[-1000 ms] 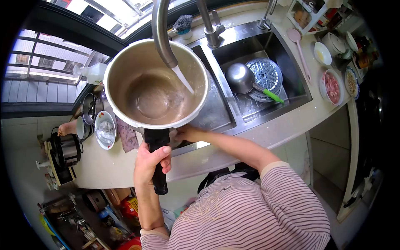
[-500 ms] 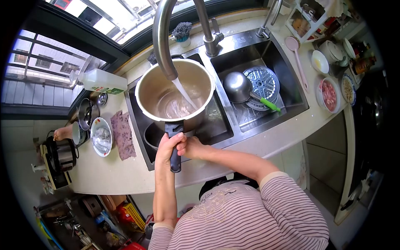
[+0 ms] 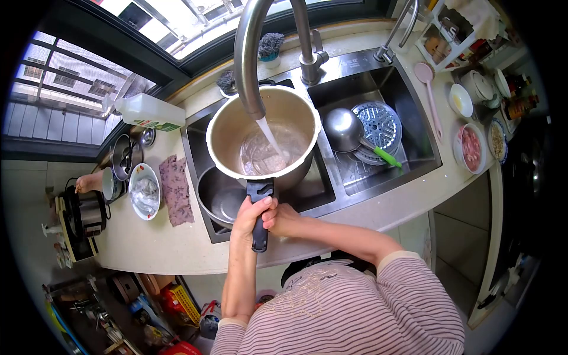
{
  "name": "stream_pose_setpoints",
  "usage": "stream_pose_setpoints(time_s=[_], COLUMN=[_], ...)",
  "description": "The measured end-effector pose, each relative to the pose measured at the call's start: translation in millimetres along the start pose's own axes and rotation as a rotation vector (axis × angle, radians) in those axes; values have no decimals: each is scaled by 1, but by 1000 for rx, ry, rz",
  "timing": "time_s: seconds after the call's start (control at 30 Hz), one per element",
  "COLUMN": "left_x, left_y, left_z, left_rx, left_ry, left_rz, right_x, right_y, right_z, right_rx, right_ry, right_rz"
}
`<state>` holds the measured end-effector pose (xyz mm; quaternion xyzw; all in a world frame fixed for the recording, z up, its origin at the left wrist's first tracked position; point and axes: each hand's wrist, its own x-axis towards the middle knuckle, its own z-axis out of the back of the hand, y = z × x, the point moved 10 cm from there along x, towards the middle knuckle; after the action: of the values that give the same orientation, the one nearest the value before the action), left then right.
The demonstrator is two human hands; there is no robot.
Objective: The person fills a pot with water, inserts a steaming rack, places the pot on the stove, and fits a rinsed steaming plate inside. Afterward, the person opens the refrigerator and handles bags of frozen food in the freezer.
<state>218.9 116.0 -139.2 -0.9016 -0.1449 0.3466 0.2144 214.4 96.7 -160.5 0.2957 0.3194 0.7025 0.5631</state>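
Note:
A pressure cooker pot (image 3: pixel 264 131) with a light, tan interior is held over the left sink basin. Water (image 3: pixel 270 138) streams from the faucet (image 3: pixel 247 89) into it and ripples over the bottom. My left hand (image 3: pixel 248 218) is closed around the pot's black handle (image 3: pixel 260 189). Beside it my right hand (image 3: pixel 281 220) is closed at the same handle, its fingers touching the left hand. Below the pot, a dark metal pan (image 3: pixel 220 198) sits in the left basin, partly hidden.
A ladle (image 3: pixel 344 130) with a green-tipped handle and a perforated steamer plate (image 3: pixel 377 127) lie in the right basin. To the right are a bowl of meat (image 3: pixel 470 148) and a pink brush (image 3: pixel 424 74). A cloth (image 3: pixel 176 192) and a patterned bowl (image 3: pixel 145 192) sit at left.
The pot and both hands have shifted slightly right relative to the sink, showing more of the pan underneath. More water covers the pot's bottom. My grip looks the same.

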Motion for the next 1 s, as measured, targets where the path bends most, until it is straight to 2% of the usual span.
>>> stream_pose_setpoints(time_s=[0.07, 0.17, 0.2, 0.3, 0.43, 0.57, 0.63, 0.7, 0.77, 0.83, 1.0], left_x=[1, -4, -7, -8, -6, -6, -9, -8, -5, -11, -1], left_y=[-3, -16, -26, -36, -38, -32, -36, -32, -19, 0, 20], left_z=[-6, -14, -22, -33, -22, -8, -14, -5, 6, 20, 44], left_rx=[-19, -14, -18, -53, -1, -249, -164, -57, 18, 123, 153], left_ry=[11, -33, -78, -91, -86, 7, 8, -11, -2, -51, -41], left_rz=[13, 90, 75, 148, 107, 127, 56, 46, 64, 89, 123], right_x=[-7, -13, -14, -18, -41, -87, -111, -134, -160, -184, -194], right_y=[4, 29, 40, 56, 75, 78, 88, 85, 72, 6, -122], right_z=[24, 64, 84, 102, 138, 177, 204, 247, 286, 304, 286], right_rx=[55, 174, 204, 118, -95, -227, -249, -309, -395, -433, -400], right_ry=[-162, -325, -343, -245, -140, -100, -123, -282, -520, -618, -762], right_rz=[21, 120, 93, 29, -18, -86, -153, -239, -336, -636, -704])
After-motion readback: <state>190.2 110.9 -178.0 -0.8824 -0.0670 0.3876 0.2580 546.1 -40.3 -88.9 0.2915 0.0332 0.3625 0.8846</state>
